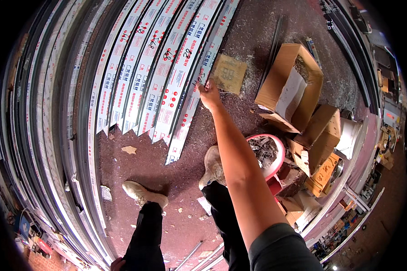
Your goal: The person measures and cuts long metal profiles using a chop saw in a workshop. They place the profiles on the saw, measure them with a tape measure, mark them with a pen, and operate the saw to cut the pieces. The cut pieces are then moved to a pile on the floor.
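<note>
Fingertips of the right hand pinch the rightmost wrapped profile lying on the swarf-strewn floor | left hand low by the thigh, grip unclear | risk: mitred ends near shoes may trip or cut.

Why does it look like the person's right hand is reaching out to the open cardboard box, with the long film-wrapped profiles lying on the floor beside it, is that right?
Not quite. In the head view the right hand rests on the outermost of the film-wrapped profiles, not on the open cardboard box, which stands apart to the right. The profiles do lie on the floor.
</note>
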Available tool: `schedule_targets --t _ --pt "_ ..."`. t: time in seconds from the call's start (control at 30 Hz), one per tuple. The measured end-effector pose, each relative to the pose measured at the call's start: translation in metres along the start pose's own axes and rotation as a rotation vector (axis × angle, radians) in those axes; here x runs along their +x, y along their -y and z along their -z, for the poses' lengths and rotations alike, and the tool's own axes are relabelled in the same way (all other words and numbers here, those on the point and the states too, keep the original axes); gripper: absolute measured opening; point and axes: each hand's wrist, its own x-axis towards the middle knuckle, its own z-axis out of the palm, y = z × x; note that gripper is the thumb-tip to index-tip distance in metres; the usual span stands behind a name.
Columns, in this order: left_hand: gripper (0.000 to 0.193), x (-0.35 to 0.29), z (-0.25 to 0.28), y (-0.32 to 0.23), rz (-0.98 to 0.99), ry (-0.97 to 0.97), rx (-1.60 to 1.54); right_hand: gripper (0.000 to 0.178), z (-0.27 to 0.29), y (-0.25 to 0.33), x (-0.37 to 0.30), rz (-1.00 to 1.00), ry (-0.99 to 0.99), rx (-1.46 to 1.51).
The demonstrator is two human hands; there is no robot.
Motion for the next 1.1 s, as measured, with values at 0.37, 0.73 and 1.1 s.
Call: schedule_targets --t 0.37,0.73,1.1 --pt "0.037 -0.031 -0.005 -0.054 -0.043 -0.011 0.039 0.061 -0.006 0.059 -0.218 -0.223 0.262 -0.522" --pt "0.057 -0.076 -0.004 -0.077 0.332 0.276 0.212 0.051 0.162 0.299 -0.42 -0.484 0.985 -0.616" --pt "0.035 -0.279 -0.011 -0.071 0.212 -0.352 -0.318 0.036 0.25 0.444 -0.416 -0.234 0.924 -0.771"
